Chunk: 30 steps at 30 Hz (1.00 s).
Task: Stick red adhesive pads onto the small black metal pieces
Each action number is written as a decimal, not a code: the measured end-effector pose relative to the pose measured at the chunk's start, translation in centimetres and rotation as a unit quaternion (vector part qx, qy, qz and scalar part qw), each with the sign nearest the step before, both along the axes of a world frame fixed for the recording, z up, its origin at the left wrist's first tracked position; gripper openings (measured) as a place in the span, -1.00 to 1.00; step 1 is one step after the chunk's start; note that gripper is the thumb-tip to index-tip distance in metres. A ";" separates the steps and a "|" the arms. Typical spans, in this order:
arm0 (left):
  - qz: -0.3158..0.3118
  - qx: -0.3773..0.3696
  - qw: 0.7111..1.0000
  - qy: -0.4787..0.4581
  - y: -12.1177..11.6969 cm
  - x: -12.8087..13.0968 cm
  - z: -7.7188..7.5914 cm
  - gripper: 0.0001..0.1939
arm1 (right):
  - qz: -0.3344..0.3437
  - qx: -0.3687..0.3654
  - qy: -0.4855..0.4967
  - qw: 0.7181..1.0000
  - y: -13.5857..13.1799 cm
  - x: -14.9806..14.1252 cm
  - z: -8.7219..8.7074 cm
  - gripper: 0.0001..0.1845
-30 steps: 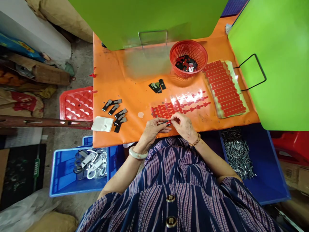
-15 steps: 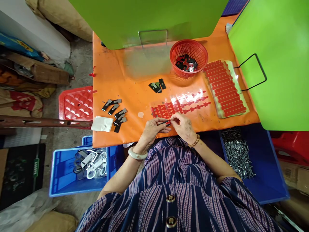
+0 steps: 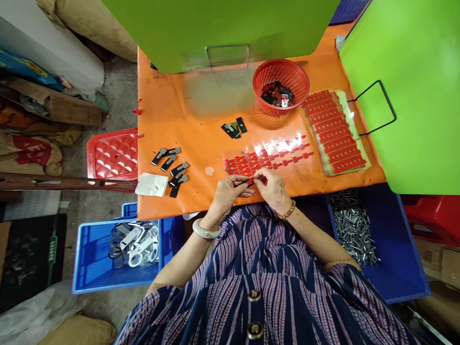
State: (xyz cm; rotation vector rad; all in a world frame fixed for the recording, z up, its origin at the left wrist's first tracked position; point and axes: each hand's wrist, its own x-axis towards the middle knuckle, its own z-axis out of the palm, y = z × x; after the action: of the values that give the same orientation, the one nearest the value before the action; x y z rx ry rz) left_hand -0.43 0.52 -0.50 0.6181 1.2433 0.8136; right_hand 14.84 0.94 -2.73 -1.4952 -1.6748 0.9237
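My left hand (image 3: 232, 191) is closed on a small black plate (image 3: 245, 182), mostly hidden by the fingers, at the front of the orange table. Against the plate's right end, my right hand (image 3: 270, 189) pinches; a bit of red shows at its fingertips. Just beyond both hands lies a sheet of red stickers (image 3: 269, 155). Black plates with grey tabs (image 3: 176, 170) are scattered to the left, and a small group of black plates (image 3: 234, 128) lies past the sheet. A red basket (image 3: 260, 76) holds black and red pieces.
A stack of red sticker sheets (image 3: 336, 132) lies at the right. White paper (image 3: 151, 184) sits at the left edge. Below the table, one blue bin (image 3: 86, 258) holds ring-shaped metal parts, another blue bin (image 3: 398, 268) metal pins. Green boards (image 3: 413, 120) with wire handles border the table.
Both hands stay almost in place, fingertips together at the black plate. The plate appears slightly turned in the left fingers. Nothing else on the table has moved.
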 end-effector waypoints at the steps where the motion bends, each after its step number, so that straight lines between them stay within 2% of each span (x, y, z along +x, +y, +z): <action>1: 0.000 0.000 1.000 0.000 0.0 0.0 0.0 -0.77 | 0.002 0.003 0.000 1.000 0.0 0.0 0.0 -0.91; 11: 0.004 -0.005 1.000 0.001 0.0 0.0 -0.5 -0.77 | 0.008 -0.028 -0.022 0.999 -0.2 -0.1 -0.3 -0.91; 14: 0.000 -0.019 1.000 -0.005 -0.1 -0.2 -0.8 -0.75 | -0.007 -0.054 -0.029 0.998 -0.1 0.2 -0.5 -0.72; 16: -0.003 -0.027 1.000 -0.011 -0.1 -0.3 -1.0 -0.74 | -0.010 -0.050 -0.028 0.998 0.1 0.6 -0.7 -0.69; 20: -0.008 -0.039 0.999 -0.024 -0.2 -0.7 -1.2 -0.73 | 0.013 -0.051 0.024 0.998 0.4 1.2 -0.7 -0.95; 25: -0.006 -0.041 0.999 -0.035 -0.1 -0.8 -1.0 -0.76 | 0.039 -0.155 0.112 0.981 0.5 1.3 -0.2 -0.75; 30: -0.011 -0.046 0.998 -0.046 0.0 -0.8 -1.0 -0.76 | 0.063 -0.172 0.127 0.975 0.5 1.1 -0.1 -0.70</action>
State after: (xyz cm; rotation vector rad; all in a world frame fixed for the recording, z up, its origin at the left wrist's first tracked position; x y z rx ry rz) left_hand -1.26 0.54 -1.45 0.5130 1.1817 0.7538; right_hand 15.96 1.43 -2.81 -1.4244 -1.4876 1.4684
